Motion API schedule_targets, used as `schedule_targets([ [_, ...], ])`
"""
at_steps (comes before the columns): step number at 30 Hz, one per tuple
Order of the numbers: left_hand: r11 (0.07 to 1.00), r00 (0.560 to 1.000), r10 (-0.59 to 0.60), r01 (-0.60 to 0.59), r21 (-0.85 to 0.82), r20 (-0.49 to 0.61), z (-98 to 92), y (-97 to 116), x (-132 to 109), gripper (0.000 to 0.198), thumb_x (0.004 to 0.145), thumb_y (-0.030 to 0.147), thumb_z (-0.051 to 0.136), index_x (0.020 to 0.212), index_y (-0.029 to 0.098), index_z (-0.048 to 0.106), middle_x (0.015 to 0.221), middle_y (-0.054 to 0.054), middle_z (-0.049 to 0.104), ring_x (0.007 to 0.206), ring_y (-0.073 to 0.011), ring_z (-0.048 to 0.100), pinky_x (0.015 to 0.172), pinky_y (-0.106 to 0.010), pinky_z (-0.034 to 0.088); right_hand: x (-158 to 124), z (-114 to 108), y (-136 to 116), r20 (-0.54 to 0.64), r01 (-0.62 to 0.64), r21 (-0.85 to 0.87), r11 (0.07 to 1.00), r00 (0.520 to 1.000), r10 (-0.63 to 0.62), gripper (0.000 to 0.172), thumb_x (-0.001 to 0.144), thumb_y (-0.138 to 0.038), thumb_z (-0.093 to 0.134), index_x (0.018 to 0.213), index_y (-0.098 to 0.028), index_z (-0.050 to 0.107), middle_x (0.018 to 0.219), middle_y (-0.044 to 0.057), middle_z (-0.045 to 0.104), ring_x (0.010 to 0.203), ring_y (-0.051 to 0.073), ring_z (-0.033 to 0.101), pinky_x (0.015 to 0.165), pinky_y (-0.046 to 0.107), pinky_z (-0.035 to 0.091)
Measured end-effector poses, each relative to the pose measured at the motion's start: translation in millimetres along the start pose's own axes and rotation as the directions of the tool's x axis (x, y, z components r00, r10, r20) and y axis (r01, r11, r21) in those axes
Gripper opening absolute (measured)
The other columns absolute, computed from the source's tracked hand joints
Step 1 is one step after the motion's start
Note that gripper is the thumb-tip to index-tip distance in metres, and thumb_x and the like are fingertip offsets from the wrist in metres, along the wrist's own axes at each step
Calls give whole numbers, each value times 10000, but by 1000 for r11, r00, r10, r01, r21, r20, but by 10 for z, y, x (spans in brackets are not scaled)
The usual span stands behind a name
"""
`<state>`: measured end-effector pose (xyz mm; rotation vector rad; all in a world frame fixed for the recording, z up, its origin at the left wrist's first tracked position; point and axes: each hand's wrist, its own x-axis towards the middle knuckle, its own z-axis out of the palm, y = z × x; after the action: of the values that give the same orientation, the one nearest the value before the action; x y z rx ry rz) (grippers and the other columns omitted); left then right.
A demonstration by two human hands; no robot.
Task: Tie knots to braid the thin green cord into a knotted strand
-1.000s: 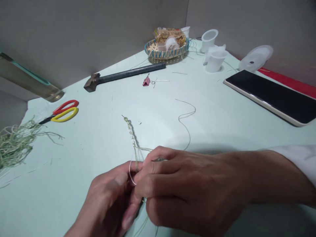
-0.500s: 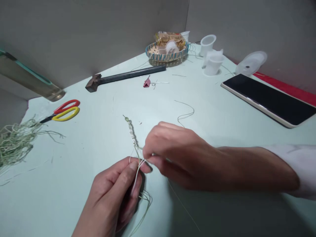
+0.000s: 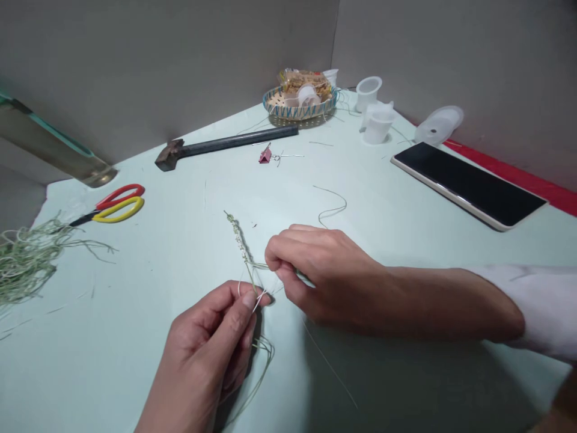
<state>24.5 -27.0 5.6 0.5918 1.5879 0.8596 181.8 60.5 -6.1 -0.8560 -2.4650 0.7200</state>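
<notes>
My left hand (image 3: 207, 343) pinches the lower end of a knotted green cord braid (image 3: 240, 243) between thumb and fingers, and the braid's upper part lies on the table. Loose strands (image 3: 264, 367) hang below that hand. My right hand (image 3: 324, 276) sits just to its right, with fingertips closed on thin pale cord near the braid's base. A long green strand (image 3: 331, 207) curls out from behind my right hand, and another thin strand (image 3: 329, 364) runs down toward the front. The exact crossing of the strands is hidden by my fingers.
On the pale green table (image 3: 135, 288) lie red-and-yellow scissors (image 3: 118, 204), a green fibre bundle (image 3: 27, 264), a hammer (image 3: 225, 146), a pink binder clip (image 3: 265, 155), a woven basket (image 3: 300, 108), white plastic cups (image 3: 377, 123) and a black-screened tablet (image 3: 469, 183).
My right hand has drawn back from over my left hand and moved slightly up and to the right, and the view has tilted down a little. My left hand stays on the braid.
</notes>
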Motion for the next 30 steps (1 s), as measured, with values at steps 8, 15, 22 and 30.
schedule_targets([
  [8, 995, 997, 64, -67, 79, 33, 12, 15, -7, 294, 780, 464, 641, 917, 204, 641, 522, 78, 322, 437, -66, 194, 388, -192, 116, 120, 16, -7, 119, 83, -116, 990, 990, -69, 92, 821, -136, 481, 767, -145, 555, 792, 54, 588, 757, 164, 458, 588, 290, 268],
  [15, 995, 996, 78, -81, 66, 50, 8, -16, -9, 292, 798, 483, 616, 714, 209, 561, 518, 79, 353, 419, -56, 194, 375, -193, 125, 181, 77, -35, 34, 5, 88, 996, 999, -8, 103, 805, -150, 487, 894, -179, 528, 755, -16, 600, 678, 109, 487, 620, 250, 331],
  [22, 993, 996, 85, -87, 76, 30, 42, 4, 0, 319, 791, 449, 632, 633, 189, 539, 491, 84, 355, 381, -41, 210, 353, -175, 132, 162, 4, -54, 114, -183, 510, 840, 983, 145, 51, 789, -171, 512, 800, -192, 557, 516, -92, 401, 483, 43, 352, 490, 162, 316],
  [30, 995, 998, 64, -65, 74, 12, 21, -6, 9, 340, 783, 486, 629, 641, 192, 535, 454, 91, 331, 368, -41, 194, 343, -166, 141, 147, 31, -25, 186, -293, 666, 686, 956, 228, 103, 742, -190, 568, 844, -193, 549, 636, -71, 474, 541, 48, 443, 500, 171, 353],
])
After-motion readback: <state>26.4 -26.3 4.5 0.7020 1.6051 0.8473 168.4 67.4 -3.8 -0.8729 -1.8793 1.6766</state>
